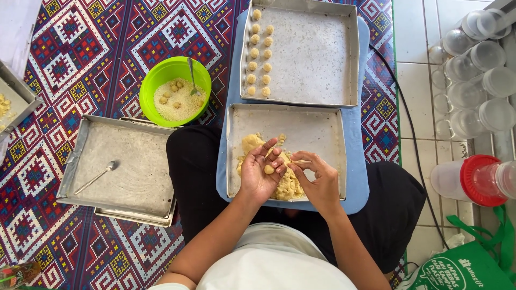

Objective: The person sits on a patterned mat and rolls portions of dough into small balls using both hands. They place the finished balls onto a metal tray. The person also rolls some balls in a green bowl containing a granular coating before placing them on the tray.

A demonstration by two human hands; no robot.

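**Dough ball in left palm, right hand pinching beside it**

Head view: person sits on a patterned mat (97, 32) with a blue board (359, 161) across the lap. Left hand (260, 174) is palm up, fingers (267, 146) spread and slightly curled, a small dough ball (269, 169) resting in the palm. Right hand (320, 177) sits just beside it, fingertips (299, 164) pressed together in a pinch; can't tell whether they hold any dough. Both hands hover over the near tray (322, 129), above a dough lump (290, 185) lying in it. Far tray (317, 53) on the same board holds two columns of rolled balls (259, 53) along its left edge. Green bowl (174, 91) with crumbs, a few balls and a spoon sits to the left. Left tray (129, 161) carries a metal spoon (98, 176). Clear jars (478, 80) stand on the tiled floor at right.
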